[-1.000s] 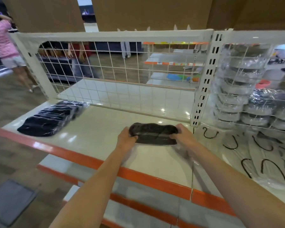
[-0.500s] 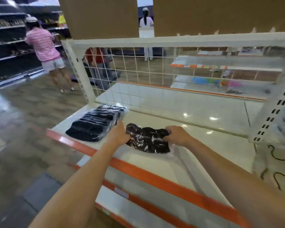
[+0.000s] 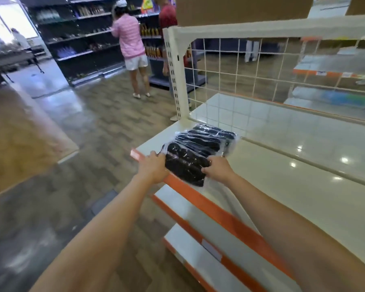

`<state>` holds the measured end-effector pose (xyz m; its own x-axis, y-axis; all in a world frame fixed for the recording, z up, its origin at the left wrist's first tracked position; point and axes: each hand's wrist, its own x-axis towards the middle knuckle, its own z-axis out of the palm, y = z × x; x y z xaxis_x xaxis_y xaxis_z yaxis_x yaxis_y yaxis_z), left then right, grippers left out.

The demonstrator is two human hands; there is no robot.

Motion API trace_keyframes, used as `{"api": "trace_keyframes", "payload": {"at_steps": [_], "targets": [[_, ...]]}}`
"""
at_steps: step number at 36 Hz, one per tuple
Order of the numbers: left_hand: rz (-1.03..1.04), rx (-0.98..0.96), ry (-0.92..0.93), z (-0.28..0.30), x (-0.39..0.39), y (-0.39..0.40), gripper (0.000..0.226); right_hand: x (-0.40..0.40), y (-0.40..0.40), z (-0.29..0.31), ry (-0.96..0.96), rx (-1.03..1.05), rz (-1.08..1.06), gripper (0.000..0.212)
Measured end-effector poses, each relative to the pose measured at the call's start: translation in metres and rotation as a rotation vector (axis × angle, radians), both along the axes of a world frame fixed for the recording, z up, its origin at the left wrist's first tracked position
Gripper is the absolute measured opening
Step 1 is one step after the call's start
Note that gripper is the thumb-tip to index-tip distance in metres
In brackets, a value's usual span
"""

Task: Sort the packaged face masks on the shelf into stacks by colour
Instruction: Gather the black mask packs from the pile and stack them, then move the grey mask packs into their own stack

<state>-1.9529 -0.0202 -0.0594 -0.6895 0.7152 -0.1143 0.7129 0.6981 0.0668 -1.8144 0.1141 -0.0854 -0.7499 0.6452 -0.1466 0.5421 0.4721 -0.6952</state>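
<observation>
**A:** where's the pack sitting right now? Looks super close to the lip from my end.

**B:** yeah, I've got the black mask pack right at the front left corner of the white shelf, its near end sticking out over the orange edge strip. My left hand is on the pack's left end with fingers curled onto the wrapper, and it hangs partly past the strip over the aisle. My right hand pinches the right end, fingertips bent onto the plastic. So both are gripping it.

**A:** room to move?

**B:** plenty to the right, that whole stretch of shelf top is bare glossy white. Behind it a low ridge, then the wire mesh back panel and the slotted upright post at the corner. Left of the corner it's just the drop to the floor.

**A:** what's on the shelf then?

**B:** the row of black mask packs, overlapped like fallen dominoes and running back toward the post. The one I'm holding lies at the near end, touching or overlapping the next one (can't tell which, the film glare blurs it).

**A:** how's it look?

**B:** dark, rounded lump in crinkly clear wrap with shiny streaks. Two lower shelves show under the strip. Person in a pink top is at the dark shelving across the aisle.
</observation>
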Motion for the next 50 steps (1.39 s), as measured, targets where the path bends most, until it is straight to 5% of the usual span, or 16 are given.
{"api": "trace_keyframes", "payload": {"at_steps": [4, 12, 22, 31, 50], "targets": [[-0.074, -0.071, -0.035, -0.005, -0.006, -0.004, 0.020, -0.030, -0.009, -0.018, -0.078, 0.082, -0.046, 0.008], [-0.162, -0.103, -0.036, -0.006, 0.002, 0.004, 0.025, -0.048, -0.008, -0.024, -0.122, 0.136, -0.065, 0.019], [-0.368, -0.106, 0.083, 0.003, 0.053, 0.044, 0.013, 0.021, 0.018, -0.004, -0.217, 0.328, 0.043, 0.037], [-0.600, -0.189, 0.184, 0.010, 0.148, 0.106, 0.034, 0.155, 0.045, 0.019, -0.423, 0.534, 0.017, 0.039], [-1.225, -0.049, 0.090, 0.014, 0.514, 0.204, 0.031, 0.551, 0.042, 0.029, -0.655, 0.304, -0.626, 0.043]]}}
